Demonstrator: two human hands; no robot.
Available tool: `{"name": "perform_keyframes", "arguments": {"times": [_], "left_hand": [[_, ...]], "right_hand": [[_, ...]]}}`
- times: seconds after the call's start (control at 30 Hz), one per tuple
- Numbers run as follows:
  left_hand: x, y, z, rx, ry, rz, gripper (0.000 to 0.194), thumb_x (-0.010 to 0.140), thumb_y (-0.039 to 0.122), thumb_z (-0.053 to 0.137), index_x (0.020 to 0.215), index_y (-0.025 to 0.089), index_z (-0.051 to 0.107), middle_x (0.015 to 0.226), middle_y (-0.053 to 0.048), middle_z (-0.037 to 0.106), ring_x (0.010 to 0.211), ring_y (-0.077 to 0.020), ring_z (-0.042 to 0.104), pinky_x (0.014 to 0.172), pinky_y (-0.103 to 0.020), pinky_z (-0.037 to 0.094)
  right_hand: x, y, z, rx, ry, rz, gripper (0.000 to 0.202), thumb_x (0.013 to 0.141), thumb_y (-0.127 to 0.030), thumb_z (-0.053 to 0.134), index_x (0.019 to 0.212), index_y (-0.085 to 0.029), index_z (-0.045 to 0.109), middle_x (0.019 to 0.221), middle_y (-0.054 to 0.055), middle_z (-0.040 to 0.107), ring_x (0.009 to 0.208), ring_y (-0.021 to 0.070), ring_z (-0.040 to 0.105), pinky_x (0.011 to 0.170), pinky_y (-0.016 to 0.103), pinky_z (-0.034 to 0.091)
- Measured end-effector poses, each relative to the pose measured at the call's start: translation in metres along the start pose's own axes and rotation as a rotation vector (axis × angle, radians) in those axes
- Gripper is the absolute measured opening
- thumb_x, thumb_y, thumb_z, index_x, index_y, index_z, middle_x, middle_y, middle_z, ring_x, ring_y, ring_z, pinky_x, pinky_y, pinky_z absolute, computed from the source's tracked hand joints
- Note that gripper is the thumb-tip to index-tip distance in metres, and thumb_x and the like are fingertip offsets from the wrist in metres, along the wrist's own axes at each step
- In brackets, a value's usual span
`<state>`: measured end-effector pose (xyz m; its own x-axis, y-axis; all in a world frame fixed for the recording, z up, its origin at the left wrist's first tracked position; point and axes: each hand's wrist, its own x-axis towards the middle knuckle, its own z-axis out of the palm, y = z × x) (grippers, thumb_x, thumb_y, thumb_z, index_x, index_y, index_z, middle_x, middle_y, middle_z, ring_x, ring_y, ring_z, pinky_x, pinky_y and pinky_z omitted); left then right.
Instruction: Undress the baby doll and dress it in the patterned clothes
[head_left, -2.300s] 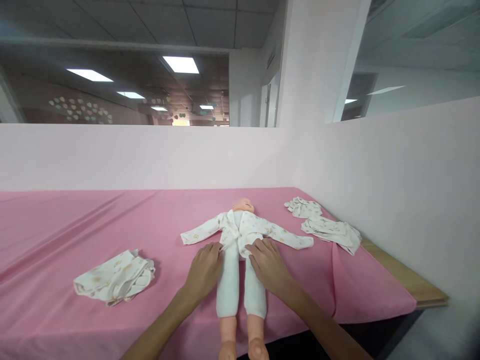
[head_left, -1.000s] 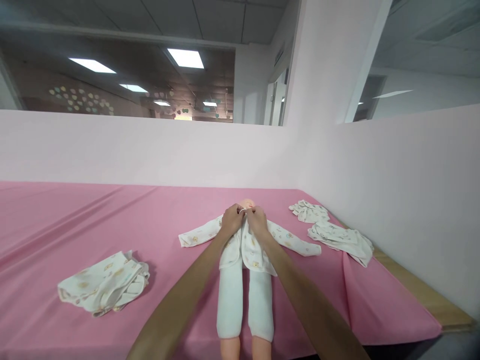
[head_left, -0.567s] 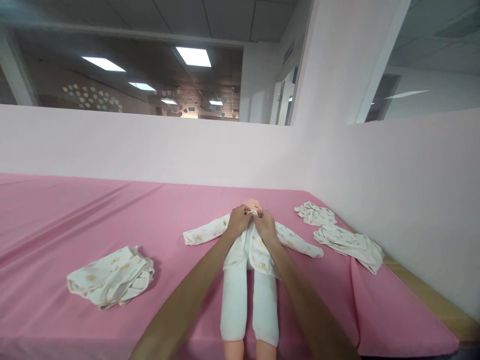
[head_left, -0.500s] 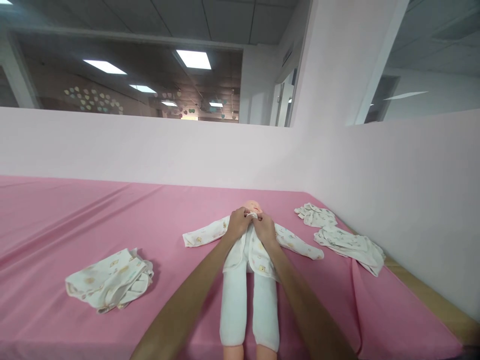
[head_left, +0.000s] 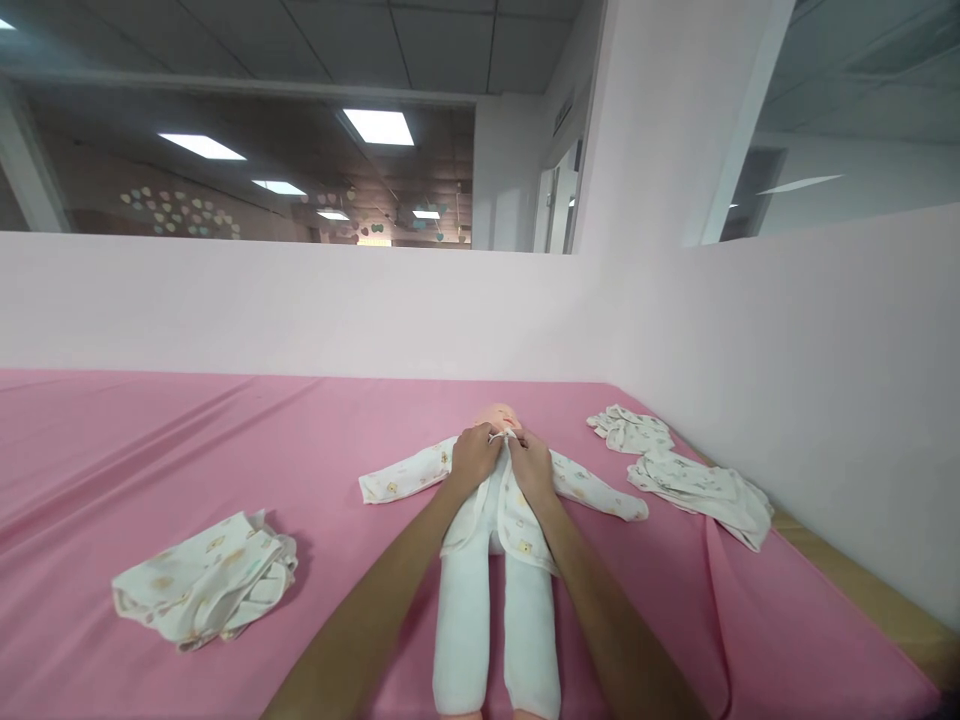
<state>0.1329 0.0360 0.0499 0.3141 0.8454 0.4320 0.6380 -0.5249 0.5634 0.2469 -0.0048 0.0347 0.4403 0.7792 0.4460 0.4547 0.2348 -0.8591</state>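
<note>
A baby doll (head_left: 495,415) lies on its back, its feet end toward me. It wears a white patterned baby jacket (head_left: 525,530), spread at the front, with both sleeves stretched out sideways. White cloth covers the legs. Just below the doll's chin, my left hand (head_left: 475,456) pinches the jacket's collar edge. My right hand (head_left: 531,462) pinches the other side of the collar close by. Between the fingertips a small white piece of the neckline shows, perhaps a tie; the fingers partly hide it.
A pink sheet (head_left: 225,440) covers the surface. Folded patterned baby clothing (head_left: 210,580) lies at the left. Two more crumpled garments, a small one (head_left: 631,430) and a longer one (head_left: 701,492), lie at the right near the white wall (head_left: 825,400). Windows (head_left: 300,170) stand above the wall behind.
Both hands stay at the collar, with the fingers shifting only slightly. The view has tilted and moved a little, so the doll's feet are now nearly out of frame.
</note>
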Motion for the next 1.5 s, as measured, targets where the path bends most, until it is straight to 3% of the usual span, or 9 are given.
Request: {"name": "perform_keyframes", "arguments": {"times": [0.27,0.57,0.73,1.03,1.5], "left_hand": [[-0.005,-0.001,0.001,-0.045,0.052,0.051,0.015,0.09,0.019,0.048,0.09,0.021,0.063,0.098,-0.003,0.072,0.093,-0.0203,0.064,0.078,-0.029,0.042],[-0.006,0.002,0.0,0.028,0.034,-0.001,0.01,0.09,0.024,0.052,0.082,0.021,0.057,0.092,-0.004,0.071,0.088,-0.0212,0.064,0.073,-0.029,0.04],[-0.006,0.004,0.0,0.105,0.021,0.022,0.008,0.09,0.024,0.051,0.087,0.021,0.057,0.093,-0.004,0.071,0.091,-0.0224,0.064,0.074,-0.029,0.039],[-0.006,0.002,0.002,0.049,0.058,0.045,0.012,0.09,0.021,0.05,0.097,0.021,0.059,0.102,-0.004,0.072,0.096,-0.0232,0.064,0.079,-0.03,0.04],[-0.006,-0.001,0.003,0.101,0.067,0.073,0.01,0.09,0.024,0.052,0.084,0.02,0.058,0.09,-0.005,0.071,0.085,-0.0227,0.064,0.07,-0.029,0.037]], "right_hand": [[-0.006,-0.011,-0.001,0.02,-0.041,-0.03,0.03,0.083,-0.031,0.046,0.09,-0.019,0.072,0.093,0.005,0.075,0.088,0.0201,0.066,0.08,0.029,0.046],[-0.011,-0.012,-0.001,0.051,-0.003,0.009,0.026,0.08,-0.031,0.052,0.092,-0.017,0.071,0.095,0.005,0.074,0.09,0.0208,0.066,0.08,0.03,0.046],[-0.014,-0.015,-0.002,0.053,0.012,0.005,0.026,0.082,-0.031,0.048,0.087,-0.018,0.07,0.092,0.005,0.074,0.087,0.0206,0.066,0.078,0.03,0.045],[-0.013,-0.016,-0.003,0.063,0.026,0.003,0.026,0.081,-0.034,0.049,0.084,-0.018,0.07,0.088,0.006,0.074,0.083,0.0212,0.066,0.074,0.029,0.045],[-0.011,-0.012,-0.001,0.097,-0.02,-0.018,0.026,0.081,-0.035,0.049,0.081,-0.017,0.069,0.089,0.006,0.074,0.082,0.0206,0.066,0.075,0.029,0.047]]}}
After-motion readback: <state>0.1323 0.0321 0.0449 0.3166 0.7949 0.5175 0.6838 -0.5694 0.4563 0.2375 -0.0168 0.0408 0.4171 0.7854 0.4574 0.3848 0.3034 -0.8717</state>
